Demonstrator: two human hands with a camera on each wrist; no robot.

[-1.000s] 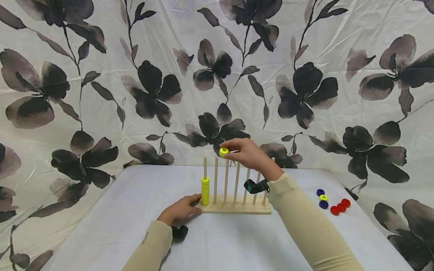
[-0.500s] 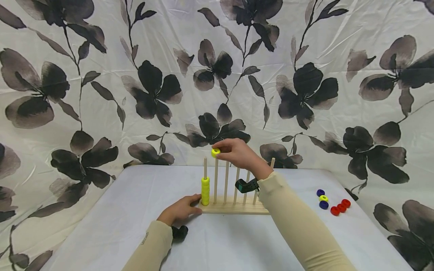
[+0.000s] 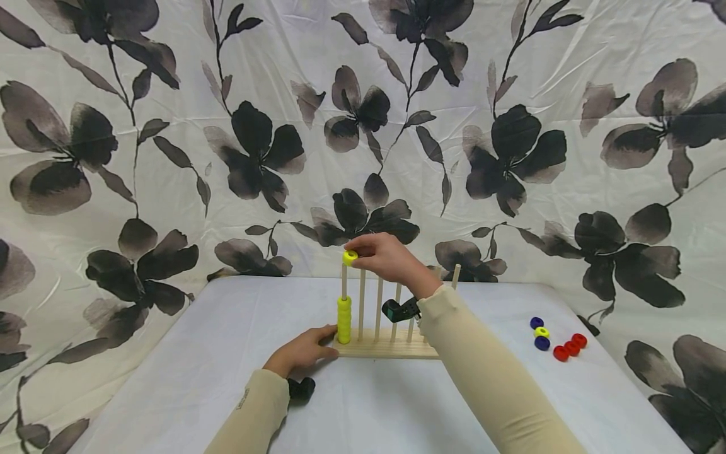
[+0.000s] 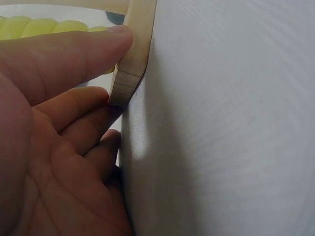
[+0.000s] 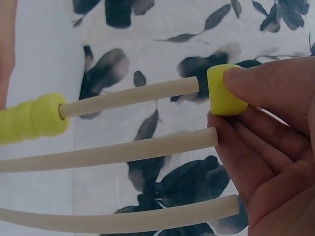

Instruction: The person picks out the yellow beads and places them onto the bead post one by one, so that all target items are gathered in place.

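Note:
My right hand (image 3: 387, 257) pinches a yellow bead (image 3: 350, 257) between thumb and fingers. In the right wrist view that bead (image 5: 224, 91) is just beyond the tip of the leftmost peg (image 5: 138, 97), with a small gap between them. Lower on this peg sits a stack of several yellow beads (image 3: 344, 320). The peg belongs to a wooden peg stand (image 3: 386, 350) with a row of upright rods. At its left end my left hand (image 3: 303, 350) grips the base, thumb on the front edge (image 4: 135, 54) and fingers at the end.
To the right on the white-covered table (image 3: 187, 378) lie two blue beads (image 3: 542, 343), one loose yellow bead (image 3: 542, 332) and three red beads (image 3: 571, 349). A flower-patterned cloth (image 3: 363, 157) hangs behind the table. My right forearm hides the stand's right end.
My right hand has carried the yellow bead leftward, past the tops of the other pegs, to the leftmost one. The left hand stays at the stand's base.

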